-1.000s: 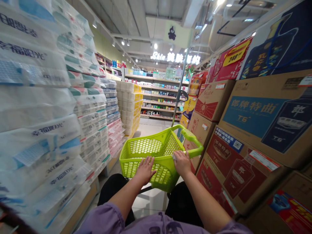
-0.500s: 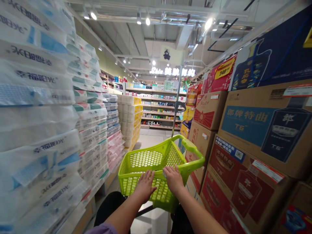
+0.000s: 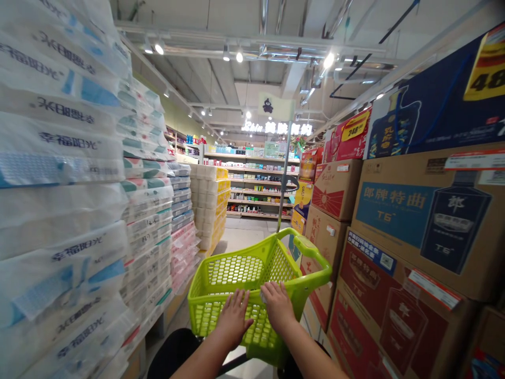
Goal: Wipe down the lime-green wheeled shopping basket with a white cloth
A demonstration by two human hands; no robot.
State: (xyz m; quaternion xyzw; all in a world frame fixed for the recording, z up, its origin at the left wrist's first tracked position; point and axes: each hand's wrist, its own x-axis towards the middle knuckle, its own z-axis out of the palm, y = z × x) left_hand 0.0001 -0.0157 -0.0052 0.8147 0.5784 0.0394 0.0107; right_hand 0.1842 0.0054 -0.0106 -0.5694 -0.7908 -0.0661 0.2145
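Note:
A lime-green shopping cart (image 3: pixel 236 269) with perforated plastic sides stands tilted sideways in front of me, its basket holding nothing visible. My left hand (image 3: pixel 233 318) lies against its near side, fingers stretched out toward the rim and thumb apart. Further right, my right hand (image 3: pixel 277 305) has its fingers bent over the cart's near rim. A small whitish bit shows at that hand's left edge, too small to name. The cart's handle (image 3: pixel 311 250) is to the right, untouched by either hand. A pole with a pale bear flag (image 3: pixel 276 107) rises behind the cart.
Wrapped tissue packs (image 3: pixel 59 210) are piled high on the left. Stacked liquor cartons (image 3: pixel 394 200) line the right, close to the cart. Between them the aisle floor (image 3: pixel 240 237) runs to stocked shelves (image 3: pixel 256 181). My dark-clothed knees are below the cart.
The view has tilted up slightly, so the cart and both hands sit lower in the picture. The right-hand cartons have shifted a little left. Both hands keep their places on the cart.

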